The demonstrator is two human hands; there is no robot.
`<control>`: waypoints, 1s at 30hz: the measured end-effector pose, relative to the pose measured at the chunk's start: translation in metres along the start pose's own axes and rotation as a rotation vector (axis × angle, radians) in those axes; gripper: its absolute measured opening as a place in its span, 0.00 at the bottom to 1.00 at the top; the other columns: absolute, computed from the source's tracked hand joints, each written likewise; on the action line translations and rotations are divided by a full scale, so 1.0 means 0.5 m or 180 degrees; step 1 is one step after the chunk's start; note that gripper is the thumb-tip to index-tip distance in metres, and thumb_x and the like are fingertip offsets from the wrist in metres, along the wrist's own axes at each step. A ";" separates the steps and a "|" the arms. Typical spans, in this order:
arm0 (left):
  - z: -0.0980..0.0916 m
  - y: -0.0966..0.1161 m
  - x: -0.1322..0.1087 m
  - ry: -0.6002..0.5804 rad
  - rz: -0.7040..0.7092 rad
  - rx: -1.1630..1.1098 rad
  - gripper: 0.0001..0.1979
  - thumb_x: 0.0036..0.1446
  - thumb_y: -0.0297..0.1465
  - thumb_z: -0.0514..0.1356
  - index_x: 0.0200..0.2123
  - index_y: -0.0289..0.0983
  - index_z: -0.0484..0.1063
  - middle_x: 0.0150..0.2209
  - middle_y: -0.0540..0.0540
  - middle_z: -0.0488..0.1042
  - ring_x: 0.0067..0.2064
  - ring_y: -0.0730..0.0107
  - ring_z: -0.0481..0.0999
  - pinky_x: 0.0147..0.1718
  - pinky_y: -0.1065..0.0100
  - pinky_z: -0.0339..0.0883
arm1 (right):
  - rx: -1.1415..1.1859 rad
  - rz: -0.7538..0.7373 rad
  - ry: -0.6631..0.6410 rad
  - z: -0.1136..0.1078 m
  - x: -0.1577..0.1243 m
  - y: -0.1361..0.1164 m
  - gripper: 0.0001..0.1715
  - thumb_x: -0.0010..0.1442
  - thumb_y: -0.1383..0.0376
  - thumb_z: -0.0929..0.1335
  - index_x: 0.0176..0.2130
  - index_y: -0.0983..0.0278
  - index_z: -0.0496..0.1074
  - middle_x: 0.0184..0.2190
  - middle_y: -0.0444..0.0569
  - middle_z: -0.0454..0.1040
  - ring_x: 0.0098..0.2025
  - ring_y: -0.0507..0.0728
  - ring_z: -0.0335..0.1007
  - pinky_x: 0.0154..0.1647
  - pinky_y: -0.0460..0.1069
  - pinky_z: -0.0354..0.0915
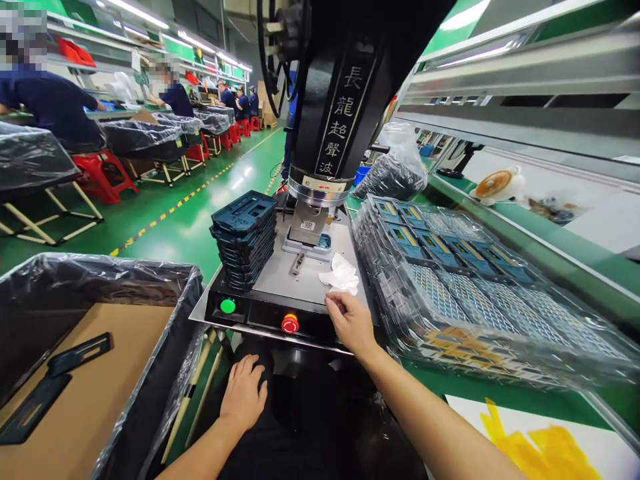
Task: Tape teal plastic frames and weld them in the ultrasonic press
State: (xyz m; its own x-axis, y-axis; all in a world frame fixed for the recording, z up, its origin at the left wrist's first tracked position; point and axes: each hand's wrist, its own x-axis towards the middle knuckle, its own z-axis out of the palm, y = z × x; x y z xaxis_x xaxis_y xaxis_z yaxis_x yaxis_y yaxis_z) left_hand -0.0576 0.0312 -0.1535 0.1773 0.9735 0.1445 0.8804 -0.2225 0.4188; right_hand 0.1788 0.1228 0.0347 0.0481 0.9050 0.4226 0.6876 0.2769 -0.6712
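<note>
My right hand [351,321] rests on the front edge of the grey machine plate [280,277], fingers curled, just below a crumpled white cloth [341,274]. My left hand [243,393] lies flat and open on my dark-clothed lap below the machine. A dark part sits in the fixture [310,235] under the black ultrasonic welder head [340,100]. A stack of dark blue-green plastic parts [244,237] stands on the plate's left side. The front panel carries a green button [228,306] and a red stop button [290,324].
Clear plastic trays [450,280] holding blue parts lie stacked on the green bench at right. A plastic-lined box [90,373] with cardboard and two black parts stands at left. Seated workers, red stools and covered bins line the far left aisle.
</note>
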 end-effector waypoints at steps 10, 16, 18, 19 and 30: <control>-0.007 -0.006 0.009 -0.0027 -0.0184 -0.0254 0.13 0.56 0.28 0.52 0.41 0.39 0.74 0.51 0.42 0.69 0.56 0.57 0.64 0.57 0.52 0.55 | -0.0973 0.0355 0.0413 0.083 0.218 0.019 0.18 0.52 0.61 0.66 0.42 0.66 0.72 0.40 0.55 0.71 0.45 0.60 0.67 0.51 0.54 0.61; -0.010 -0.013 0.013 -0.0027 -0.0161 -0.0380 0.13 0.57 0.28 0.52 0.41 0.39 0.74 0.50 0.42 0.69 0.55 0.57 0.65 0.57 0.52 0.54 | -0.1467 0.0451 0.0410 0.114 0.280 0.034 0.23 0.52 0.61 0.67 0.47 0.68 0.71 0.47 0.59 0.68 0.52 0.63 0.62 0.56 0.54 0.57; -0.011 -0.014 0.014 -0.0049 -0.0177 -0.0428 0.13 0.57 0.28 0.52 0.41 0.39 0.74 0.50 0.43 0.69 0.55 0.57 0.65 0.57 0.52 0.54 | -0.1599 0.0454 0.0376 0.121 0.295 0.037 0.23 0.53 0.60 0.67 0.48 0.67 0.71 0.49 0.59 0.67 0.53 0.63 0.62 0.57 0.55 0.56; -0.011 -0.014 0.015 -0.0058 -0.0192 -0.0450 0.13 0.56 0.28 0.52 0.40 0.40 0.74 0.50 0.43 0.69 0.55 0.57 0.64 0.57 0.52 0.54 | -0.1661 0.0443 0.0332 0.124 0.302 0.038 0.23 0.53 0.60 0.67 0.48 0.66 0.72 0.50 0.59 0.67 0.53 0.63 0.62 0.56 0.55 0.56; -0.015 -0.019 0.017 -0.0042 -0.0241 -0.0588 0.12 0.56 0.28 0.52 0.40 0.40 0.74 0.50 0.43 0.70 0.56 0.58 0.64 0.58 0.52 0.53 | -0.1958 -0.0331 -0.0407 0.143 0.338 0.036 0.16 0.61 0.60 0.63 0.35 0.63 0.78 0.43 0.52 0.75 0.47 0.59 0.67 0.52 0.52 0.59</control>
State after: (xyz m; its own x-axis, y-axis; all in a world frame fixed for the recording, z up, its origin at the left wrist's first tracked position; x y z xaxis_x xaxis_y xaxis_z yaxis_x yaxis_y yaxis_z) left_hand -0.0678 0.0412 -0.1498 0.1205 0.9882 0.0949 0.7961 -0.1533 0.5855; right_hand 0.1478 0.3036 0.0505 -0.1020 0.9253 0.3652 0.9763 0.1636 -0.1420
